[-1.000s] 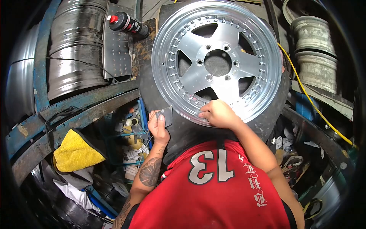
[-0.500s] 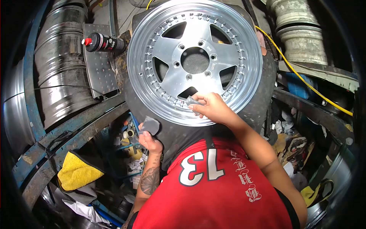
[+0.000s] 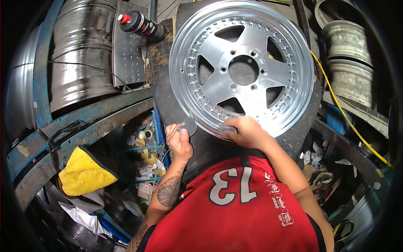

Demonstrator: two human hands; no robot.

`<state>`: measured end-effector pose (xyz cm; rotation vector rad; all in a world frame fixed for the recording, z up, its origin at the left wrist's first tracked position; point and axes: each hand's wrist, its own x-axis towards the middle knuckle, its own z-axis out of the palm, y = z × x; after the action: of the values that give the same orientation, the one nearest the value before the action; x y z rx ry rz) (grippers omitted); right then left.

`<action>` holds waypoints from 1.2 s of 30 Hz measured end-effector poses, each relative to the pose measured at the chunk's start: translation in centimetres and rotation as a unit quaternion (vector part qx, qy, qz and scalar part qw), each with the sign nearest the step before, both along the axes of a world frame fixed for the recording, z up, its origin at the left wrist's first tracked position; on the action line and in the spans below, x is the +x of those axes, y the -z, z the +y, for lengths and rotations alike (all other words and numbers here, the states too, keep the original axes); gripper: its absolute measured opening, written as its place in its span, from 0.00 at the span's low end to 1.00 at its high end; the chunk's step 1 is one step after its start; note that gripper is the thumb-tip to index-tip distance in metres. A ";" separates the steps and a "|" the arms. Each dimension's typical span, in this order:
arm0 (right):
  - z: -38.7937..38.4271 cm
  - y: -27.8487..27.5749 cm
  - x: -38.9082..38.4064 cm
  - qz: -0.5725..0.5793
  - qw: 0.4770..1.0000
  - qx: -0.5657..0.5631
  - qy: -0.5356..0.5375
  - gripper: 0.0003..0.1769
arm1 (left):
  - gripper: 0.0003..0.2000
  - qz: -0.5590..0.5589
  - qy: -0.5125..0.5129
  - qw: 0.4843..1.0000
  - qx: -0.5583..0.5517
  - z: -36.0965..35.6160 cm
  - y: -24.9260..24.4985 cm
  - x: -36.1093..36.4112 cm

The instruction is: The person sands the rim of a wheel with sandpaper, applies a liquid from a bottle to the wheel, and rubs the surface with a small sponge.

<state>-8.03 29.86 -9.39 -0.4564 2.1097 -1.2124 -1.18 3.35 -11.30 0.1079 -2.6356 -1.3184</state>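
A polished alloy wheel (image 3: 212, 93) with a ring of small bolts lies face up on a dark padded support (image 3: 165, 98). My right hand (image 3: 250, 132) rests at its near lip, fingers closed on a grey piece of sandpaper (image 3: 223, 127) pressed against the metal. To the left, my left hand (image 3: 180, 145) pinches another thin grey sheet (image 3: 190, 126) that looks like sandpaper. That sheet overlaps the wheel's near-left edge in this view.
A black bottle (image 3: 140, 26) with a red cap lies on a perforated metal plate (image 3: 128, 63). A yellow cloth (image 3: 86, 174) hangs at the left by blue steel frame bars (image 3: 79, 122). Bare rims (image 3: 348, 63) are stacked at the right, beside a yellow cable (image 3: 340, 109).
The view has shifted, so the wheel appears farther right. My left hand has risen towards the wheel's edge with its sheet. The right hand has moved along the near lip, fingers lower.
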 end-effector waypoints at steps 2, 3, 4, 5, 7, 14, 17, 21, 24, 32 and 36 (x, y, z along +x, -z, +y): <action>-0.1 -0.3 -0.5 -0.006 0.999 0.031 -0.043 0.11 | 0.12 0.010 -0.004 1.000 0.012 0.1 0.0 -0.1; -0.3 -0.5 -0.9 -0.013 0.998 0.043 -0.040 0.11 | 0.12 0.022 -0.008 1.000 0.018 0.2 0.2 -0.2; -0.7 -0.8 -1.2 -0.020 0.998 0.053 -0.038 0.10 | 0.12 0.034 -0.012 0.999 0.024 0.2 0.2 -0.3; -0.9 -1.0 -1.4 -0.028 0.997 0.064 -0.037 0.09 | 0.12 0.030 -0.008 0.999 0.023 0.1 0.2 -0.3; -0.9 -0.1 -0.7 -0.020 0.999 0.045 -0.014 0.10 | 0.12 0.023 0.001 1.000 0.021 -0.1 0.2 -0.4; -2.1 -1.3 -0.4 -0.086 0.992 0.089 0.035 0.12 | 0.10 0.047 0.002 0.999 -0.002 0.2 0.2 -0.6; -1.4 -1.7 -0.6 -0.096 0.992 0.080 0.031 0.13 | 0.10 0.049 0.006 0.999 -0.004 -0.1 0.1 -0.8; -2.1 0.0 0.0 -0.059 0.996 0.039 0.055 0.12 | 0.10 0.042 0.008 0.999 -0.004 0.2 0.0 -0.6; -0.5 -0.6 0.1 -0.114 0.991 0.038 0.052 0.13 | 0.10 0.053 0.007 0.998 -0.019 -0.2 0.6 -0.8; -0.2 1.1 0.4 -0.122 0.983 -0.049 0.127 0.17 | 0.12 0.024 -0.078 0.994 0.075 -0.2 0.7 0.7; 0.1 -0.1 0.1 -0.110 0.983 -0.011 0.148 0.17 | 0.13 -0.004 -0.121 0.990 0.071 -0.9 0.6 3.2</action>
<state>-7.93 30.00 -9.28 -0.0117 2.0216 -1.3837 2.07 2.40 -11.88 0.4389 -2.4384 -1.4178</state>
